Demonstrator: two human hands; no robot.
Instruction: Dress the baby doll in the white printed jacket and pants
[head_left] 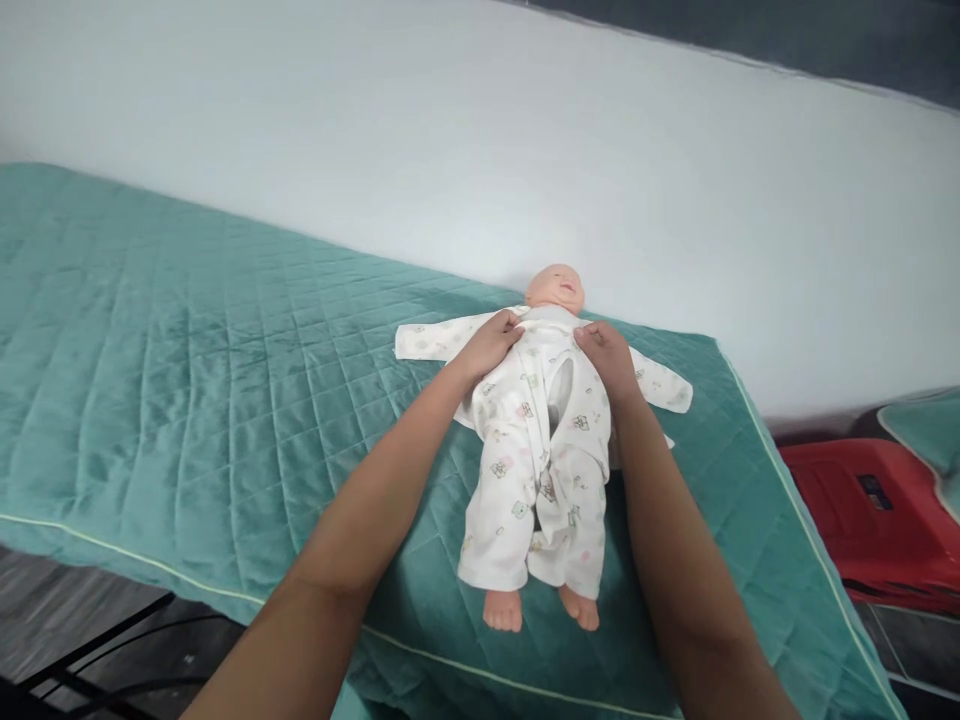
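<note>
A baby doll point(556, 284) lies on its back on a teal quilted pad point(187, 380), head toward the wall, bare feet toward me. It wears a white printed romper point(517, 470) that gapes open down the chest. My left hand point(491, 342) pinches the romper's left front edge near the doll's shoulder. My right hand point(606, 357) grips the opposite front edge beside the neck. Both hands are closed on the fabric, and the romper's sleeves lie spread out flat to either side.
The pad covers a table whose front edge runs along the bottom, with dark floor and cables below at left. A white wall point(480, 150) stands behind. A red object point(862, 510) sits on the floor at right, past the pad's right edge.
</note>
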